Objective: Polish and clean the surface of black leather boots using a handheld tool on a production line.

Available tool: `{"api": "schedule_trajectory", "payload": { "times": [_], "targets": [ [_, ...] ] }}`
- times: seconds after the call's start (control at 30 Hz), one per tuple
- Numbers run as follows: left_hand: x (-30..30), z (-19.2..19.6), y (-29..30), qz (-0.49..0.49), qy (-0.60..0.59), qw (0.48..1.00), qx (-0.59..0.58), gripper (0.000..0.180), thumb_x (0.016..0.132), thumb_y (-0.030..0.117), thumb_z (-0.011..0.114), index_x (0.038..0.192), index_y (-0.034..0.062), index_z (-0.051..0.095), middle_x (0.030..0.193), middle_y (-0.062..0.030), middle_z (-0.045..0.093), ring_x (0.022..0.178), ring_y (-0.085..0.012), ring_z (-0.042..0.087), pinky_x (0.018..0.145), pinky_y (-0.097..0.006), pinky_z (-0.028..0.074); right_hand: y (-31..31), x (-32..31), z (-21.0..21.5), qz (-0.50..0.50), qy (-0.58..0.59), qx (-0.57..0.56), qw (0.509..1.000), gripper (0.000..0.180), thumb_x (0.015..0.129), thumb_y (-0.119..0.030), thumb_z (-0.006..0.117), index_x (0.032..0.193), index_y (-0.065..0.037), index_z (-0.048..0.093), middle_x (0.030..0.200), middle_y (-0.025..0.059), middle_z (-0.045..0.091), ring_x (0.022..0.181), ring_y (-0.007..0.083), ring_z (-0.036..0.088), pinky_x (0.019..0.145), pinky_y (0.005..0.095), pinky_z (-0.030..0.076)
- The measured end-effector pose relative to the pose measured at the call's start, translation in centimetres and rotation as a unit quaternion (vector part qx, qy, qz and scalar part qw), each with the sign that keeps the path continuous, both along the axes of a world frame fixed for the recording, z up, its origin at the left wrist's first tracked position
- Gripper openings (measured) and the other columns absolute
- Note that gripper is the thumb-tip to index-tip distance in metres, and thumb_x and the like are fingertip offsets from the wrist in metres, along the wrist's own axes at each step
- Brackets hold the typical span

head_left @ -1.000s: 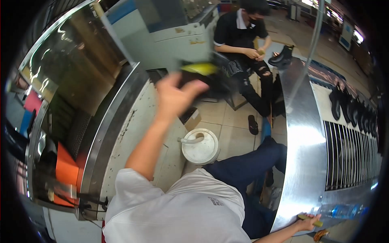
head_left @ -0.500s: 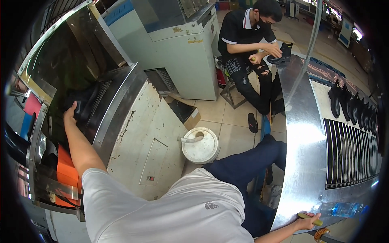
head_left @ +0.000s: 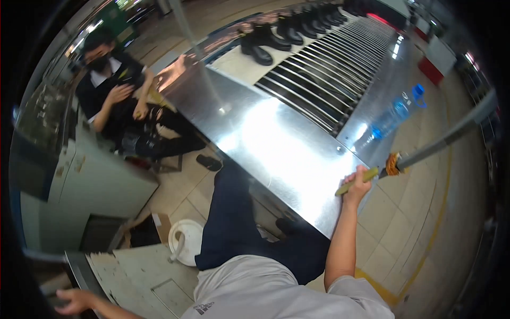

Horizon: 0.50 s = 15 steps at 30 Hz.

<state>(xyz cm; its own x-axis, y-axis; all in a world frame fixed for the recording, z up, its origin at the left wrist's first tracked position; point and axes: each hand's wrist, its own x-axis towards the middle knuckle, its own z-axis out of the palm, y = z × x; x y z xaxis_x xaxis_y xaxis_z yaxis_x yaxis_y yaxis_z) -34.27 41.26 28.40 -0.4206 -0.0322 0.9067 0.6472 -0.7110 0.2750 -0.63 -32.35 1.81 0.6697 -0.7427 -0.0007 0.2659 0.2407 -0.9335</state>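
The person's right hand [head_left: 358, 187] curls tightly around a green bar [head_left: 371, 174], and both ends poke out. That hand is at the corner of a shiny metal table [head_left: 265, 138]. The left hand [head_left: 76, 301] is far off to the other side, with its fingers spread, near a pale machine [head_left: 130, 274]. Just beside the right hand is a gray pole [head_left: 451, 139] (it has something orange wrapped on it). A bit past that hand, a clear bottle [head_left: 390, 119] with a blue cap lies on the metal. A white bucket [head_left: 195, 250] sits between the two hands. Farther past the right hand are thin metal bars [head_left: 324, 72], then black boots [head_left: 289, 32] in a row.
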Motion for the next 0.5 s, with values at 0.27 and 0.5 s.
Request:
{"api": "schedule_trajectory", "payload": {
  "times": [0.27, 0.5],
  "targets": [
    [29.0, -20.9, -20.0, -0.517, 0.735, 0.331, -0.287, 0.057, 0.092, 0.020, 0.075, 0.143, 0.0040, 0.056, 0.152, -0.0225, 0.051, 0.143, -0.0415, 0.046, 0.118, -0.046, 0.036, 0.8, 0.1, -0.3, 0.035, 0.008, 0.016, 0.999, 0.025, 0.098, -0.026, 0.072, 0.103, -0.007, 0.057, 0.064, 0.0011, 0.053, 0.050, 0.0117, 0.053, 0.045, 0.0281, 0.043],
    [31.9, -29.9, -30.5, -0.612, 0.698, 0.327, -0.176, 0.042, 0.094, 0.031, 0.070, 0.129, 0.0087, 0.066, 0.139, -0.0125, 0.063, 0.139, -0.0352, 0.050, 0.120, -0.060, 0.025, 0.0, 0.1, -0.2, 0.013, 0.029, -0.005, 0.999, 0.024, 0.097, -0.027, 0.072, 0.105, -0.010, 0.057, 0.066, 0.0018, 0.051, 0.052, 0.0150, 0.053, 0.047, 0.0319, 0.046]
  ]
}}
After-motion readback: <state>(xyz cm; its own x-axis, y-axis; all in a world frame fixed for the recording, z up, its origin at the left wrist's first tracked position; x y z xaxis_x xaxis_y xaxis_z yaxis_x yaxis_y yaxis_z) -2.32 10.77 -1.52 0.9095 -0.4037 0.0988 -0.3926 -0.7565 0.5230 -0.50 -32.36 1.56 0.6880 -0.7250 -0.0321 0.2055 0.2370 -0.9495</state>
